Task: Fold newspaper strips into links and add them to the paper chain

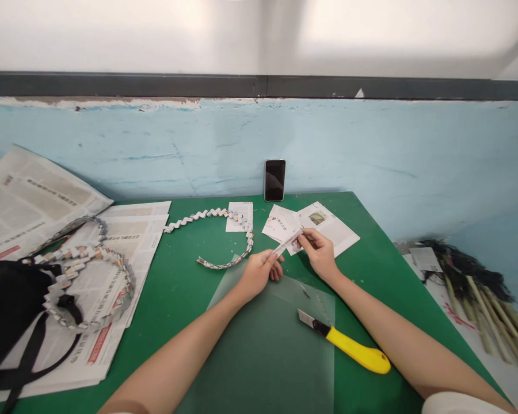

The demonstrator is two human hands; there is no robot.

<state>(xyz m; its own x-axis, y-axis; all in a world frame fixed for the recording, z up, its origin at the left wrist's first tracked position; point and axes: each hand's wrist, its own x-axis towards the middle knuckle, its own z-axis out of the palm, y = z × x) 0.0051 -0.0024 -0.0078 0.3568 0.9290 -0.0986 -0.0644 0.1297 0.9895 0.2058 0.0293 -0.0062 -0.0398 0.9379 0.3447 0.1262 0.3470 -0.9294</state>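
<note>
A narrow folded paper strip (286, 244) slants between my two hands, above the table. My left hand (260, 270) is closed on its lower end, thumb on top. At the upper end my right hand (319, 250) pinches the strip between thumb and fingers. Printed paper pieces (334, 227) lie just behind my hands. To the left, a zigzag chain of folded paper (224, 266) curves across the green table and over a small printed slip (239, 225). A yellow-handled knife (357, 349) rests near my right forearm, its blade pointing left.
Newspapers (151, 230) cover the left side, with a coiled paper chain (125, 276) and a black bag (12, 305) on them. A clear sheet (263, 351) lies beneath my forearms. A phone (275, 180) leans on the wall. Stalks (486, 310) lie beyond the table's right edge.
</note>
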